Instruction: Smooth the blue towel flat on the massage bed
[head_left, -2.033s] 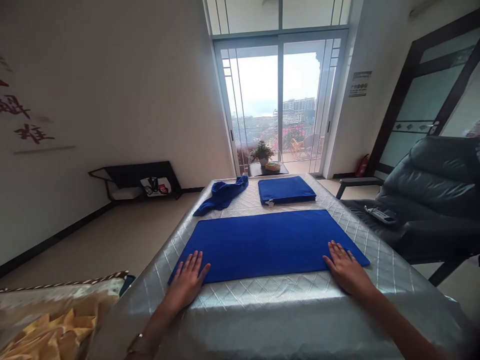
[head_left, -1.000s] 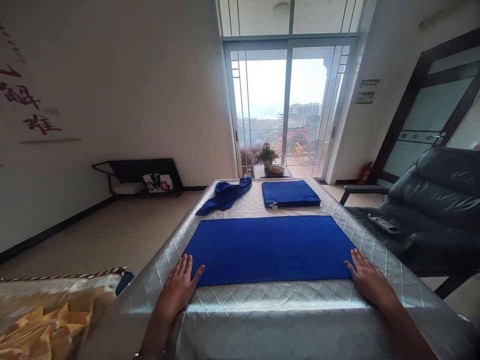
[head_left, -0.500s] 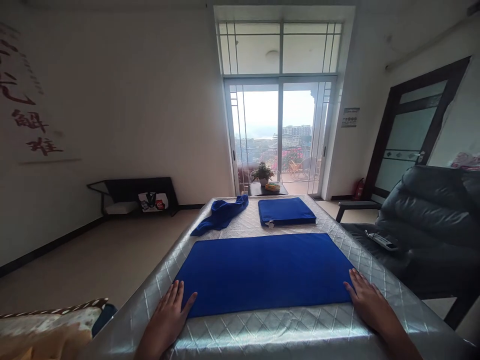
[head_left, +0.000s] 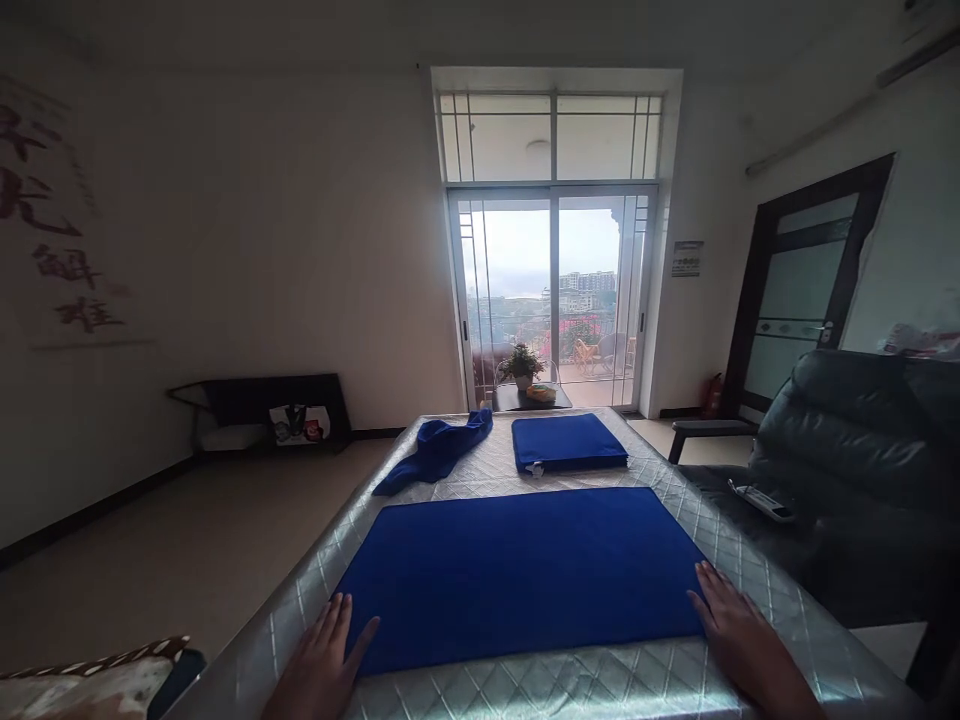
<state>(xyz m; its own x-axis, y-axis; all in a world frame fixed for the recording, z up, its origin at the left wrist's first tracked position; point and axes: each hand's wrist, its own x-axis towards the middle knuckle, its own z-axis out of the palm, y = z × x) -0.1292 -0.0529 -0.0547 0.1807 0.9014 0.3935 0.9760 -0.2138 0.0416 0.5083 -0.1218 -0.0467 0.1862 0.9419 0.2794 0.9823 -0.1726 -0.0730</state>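
Observation:
A blue cloth (head_left: 525, 580) lies flat, spread as a wide rectangle across the near part of the silvery quilted table cover (head_left: 570, 690). At its near left corner rests my left hand (head_left: 319, 655), fingers stretched out and thumb on the cloth. My right hand (head_left: 739, 630) lies open at the near right corner, fingertips along the edge. Neither hand grips anything. Farther back, a neat stack of folded blue cloth (head_left: 568, 442) with a small white tag sits right of centre. To its left is a crumpled blue cloth (head_left: 435, 450).
A dark padded armchair (head_left: 855, 470) stands close on the right, a white device (head_left: 761, 500) on its seat. Beyond the table's far end, a potted plant (head_left: 523, 366) stands on a small table before glass sliding doors. Patterned fabric (head_left: 90, 680) shows at lower left.
The view has tilted up a little, so everything sits lower in the picture. My hands remain flat at the cloth's near corners, and the cloths look unchanged.

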